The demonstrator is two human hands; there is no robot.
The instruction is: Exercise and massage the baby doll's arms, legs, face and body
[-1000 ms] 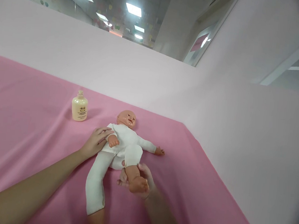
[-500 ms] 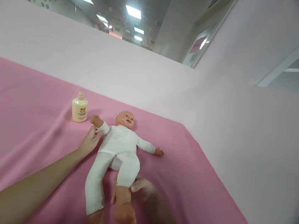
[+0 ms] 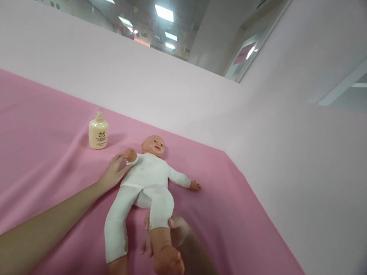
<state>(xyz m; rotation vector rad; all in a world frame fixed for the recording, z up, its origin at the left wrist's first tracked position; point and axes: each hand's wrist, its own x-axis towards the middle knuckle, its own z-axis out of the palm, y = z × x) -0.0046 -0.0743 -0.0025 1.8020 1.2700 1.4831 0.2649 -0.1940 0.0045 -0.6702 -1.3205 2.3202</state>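
Note:
A baby doll [image 3: 148, 177] in a white suit lies on its back on the pink cloth [image 3: 30, 156], head toward the far wall. My left hand [image 3: 112, 174] holds the doll's near arm at the sleeve, with the doll's small hand bent up by its shoulder. My right hand [image 3: 173, 235] grips the doll's bare lower leg just above the foot and holds it lifted. The doll's other leg lies straight on the cloth, and its far arm stretches out to the right.
A cream bottle [image 3: 98, 132] stands upright on the cloth, left of the doll's head. Pale pink partition walls [image 3: 205, 113] close in the back and right sides.
The doll's near arm swung out toward the bottle and has now folded back toward its shoulder. My right hand pulled the leg toward me and straightened it, and still grips it near the foot.

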